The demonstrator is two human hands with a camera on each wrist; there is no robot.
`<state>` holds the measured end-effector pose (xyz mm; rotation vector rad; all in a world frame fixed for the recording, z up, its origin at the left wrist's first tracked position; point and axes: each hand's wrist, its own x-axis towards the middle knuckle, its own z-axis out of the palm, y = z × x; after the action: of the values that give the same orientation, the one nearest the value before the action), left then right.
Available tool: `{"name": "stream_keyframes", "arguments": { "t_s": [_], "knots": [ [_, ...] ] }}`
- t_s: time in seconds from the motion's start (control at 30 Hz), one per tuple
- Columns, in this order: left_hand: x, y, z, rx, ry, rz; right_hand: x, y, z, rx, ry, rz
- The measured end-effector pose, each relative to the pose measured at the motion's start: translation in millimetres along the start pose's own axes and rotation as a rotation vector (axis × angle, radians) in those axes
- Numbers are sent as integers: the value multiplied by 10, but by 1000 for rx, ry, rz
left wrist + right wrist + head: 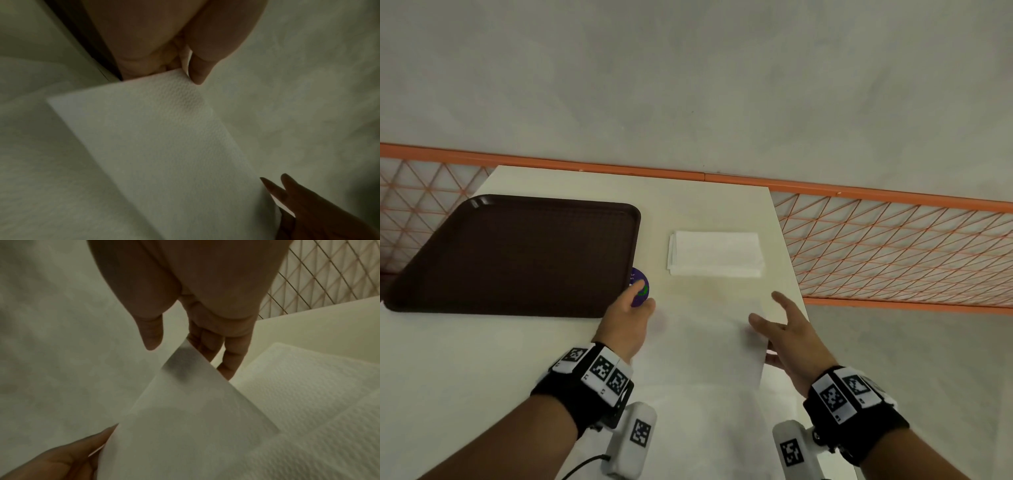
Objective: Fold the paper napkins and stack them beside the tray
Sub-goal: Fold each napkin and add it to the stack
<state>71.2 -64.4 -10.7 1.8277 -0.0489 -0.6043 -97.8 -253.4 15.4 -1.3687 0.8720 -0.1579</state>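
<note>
Item: one unfolded napkin (pixel 709 342), lower centre, long axis running left to right, left hand (pixel 628 322) pinching its left corner, right hand (pixel 791 337) its right corner; folded stack (pixel 715 253) directly above, right of tray (pixel 517 253).

Both forearms extended forward, black marker bands at wrists. Left hand (pixel 628 320) pinching napkin (pixel 164 138) corner, thumb against fingers. Right hand (pixel 791 337) gripping opposite edge, fingers outstretched.
</note>
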Motion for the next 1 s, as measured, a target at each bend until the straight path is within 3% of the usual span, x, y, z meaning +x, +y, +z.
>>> {"name": "stream_keyframes", "arguments": {
  "t_s": [0.1, 0.2, 0.33, 0.4, 0.57, 0.67, 0.87, 1.0],
  "knots": [
    [-16, 41, -47, -177, -128, 20, -24, -25, -10, -85, -41, -113],
    [-46, 94, -135, -132, -264, 44, -31, -44, -11, -295, -6, -230],
    [-61, 139, -161, 226, -150, 187, -11, -38, 3, -422, 107, -284],
    [-78, 150, -163, 296, -95, 234, -11, -42, 11, -429, 137, -292],
    [-100, 132, -168, 325, -31, 322, -52, -83, 21, -522, 185, -337],
    [-76, 148, -192, 322, -58, 382, -47, -102, -22, -575, 172, -381],
    [-99, 261, -208, 211, -142, 390, -73, -230, 14, -284, 165, -429],
    [-84, 53, -135, 267, -76, 380, -9, -78, 64, -404, 207, -302]
  ]
}}
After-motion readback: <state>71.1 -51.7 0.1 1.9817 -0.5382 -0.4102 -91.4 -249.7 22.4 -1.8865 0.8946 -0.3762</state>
